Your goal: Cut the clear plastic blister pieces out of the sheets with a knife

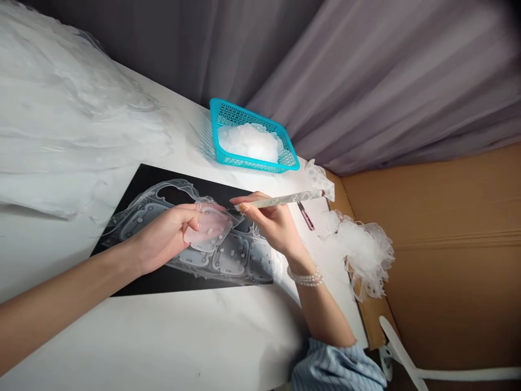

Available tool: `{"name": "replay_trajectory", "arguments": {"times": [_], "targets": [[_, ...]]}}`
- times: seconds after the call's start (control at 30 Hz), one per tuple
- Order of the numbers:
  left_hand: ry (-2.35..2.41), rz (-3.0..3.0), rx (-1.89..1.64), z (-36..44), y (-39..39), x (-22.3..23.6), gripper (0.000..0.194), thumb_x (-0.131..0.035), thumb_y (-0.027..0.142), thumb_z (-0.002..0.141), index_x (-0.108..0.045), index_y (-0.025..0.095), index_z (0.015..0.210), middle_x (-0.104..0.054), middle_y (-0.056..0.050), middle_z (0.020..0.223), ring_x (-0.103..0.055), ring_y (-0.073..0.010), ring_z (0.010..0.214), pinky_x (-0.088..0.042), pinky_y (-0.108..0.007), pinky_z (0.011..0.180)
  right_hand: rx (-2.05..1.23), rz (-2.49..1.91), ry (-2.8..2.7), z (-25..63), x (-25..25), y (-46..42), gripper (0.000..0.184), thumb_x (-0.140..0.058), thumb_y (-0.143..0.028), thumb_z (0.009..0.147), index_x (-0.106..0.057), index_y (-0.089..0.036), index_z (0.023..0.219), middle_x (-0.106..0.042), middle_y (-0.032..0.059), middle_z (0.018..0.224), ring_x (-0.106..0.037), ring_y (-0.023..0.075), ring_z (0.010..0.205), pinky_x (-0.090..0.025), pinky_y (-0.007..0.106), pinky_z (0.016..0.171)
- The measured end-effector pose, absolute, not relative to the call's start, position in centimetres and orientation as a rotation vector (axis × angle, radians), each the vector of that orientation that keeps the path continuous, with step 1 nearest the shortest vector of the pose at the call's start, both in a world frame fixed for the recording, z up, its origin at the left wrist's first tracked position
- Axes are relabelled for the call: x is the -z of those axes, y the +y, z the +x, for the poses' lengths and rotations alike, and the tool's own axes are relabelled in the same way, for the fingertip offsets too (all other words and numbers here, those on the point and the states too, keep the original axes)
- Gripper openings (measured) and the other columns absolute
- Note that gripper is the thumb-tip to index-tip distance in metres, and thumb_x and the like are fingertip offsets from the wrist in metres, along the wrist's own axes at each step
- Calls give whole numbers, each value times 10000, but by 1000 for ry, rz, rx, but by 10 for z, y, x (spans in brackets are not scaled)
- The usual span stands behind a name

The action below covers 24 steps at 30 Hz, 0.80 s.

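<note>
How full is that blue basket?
Partly full: a white filmy heap fills the middle of the blue basket, with bare mesh showing around it.

readable text: none | labels: none legible | brands: none legible | numbers: none legible | signs: none legible

A makeshift craft workspace: a white work table (171, 336), a grey pleated curtain (386, 92), a brown cardboard panel (439, 217) (plain, unfinished) and a turquoise plastic mesh basket (260, 164) of clear scraps (248, 142).
</note>
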<state>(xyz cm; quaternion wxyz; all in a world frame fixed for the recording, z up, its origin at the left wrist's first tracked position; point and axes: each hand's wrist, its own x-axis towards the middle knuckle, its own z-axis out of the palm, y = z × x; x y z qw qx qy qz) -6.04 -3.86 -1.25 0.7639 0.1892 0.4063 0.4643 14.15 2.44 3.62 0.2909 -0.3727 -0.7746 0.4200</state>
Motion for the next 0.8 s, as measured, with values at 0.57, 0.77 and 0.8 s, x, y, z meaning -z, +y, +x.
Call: {"name": "replay_trajectory", "arguments": {"times": [0.57,0.77,0.8], "targets": [[1049,611,-961,-53,-47,13,288,-730,405,825,-761,223,1046,-786,-64,1077,-708,-256,1065,-546,-357,931,-1204,-940,-2086,134,-14,21,263,-611,-385,975,-772,-179,1007,-779,58,965,-701,177,861,-568,299,738],[1086,690,-975,-50,-48,13,364,-721,433,835,-692,208,1119,-758,-64,1106,-687,-254,1079,-502,-399,992,-1143,-962,-2155,131,-16,16,286,-595,-386,986,-774,-163,1010,-771,56,905,-660,144,753,-511,264,642],[1087,694,-981,-49,-49,14,365,-715,438,840,-681,208,1121,-753,-62,1110,-683,-254,1085,-497,-406,1002,-1132,-957,-2162,131,-16,15,281,-595,-383,986,-773,-167,1015,-769,53,900,-653,139,740,-506,264,638]]}}
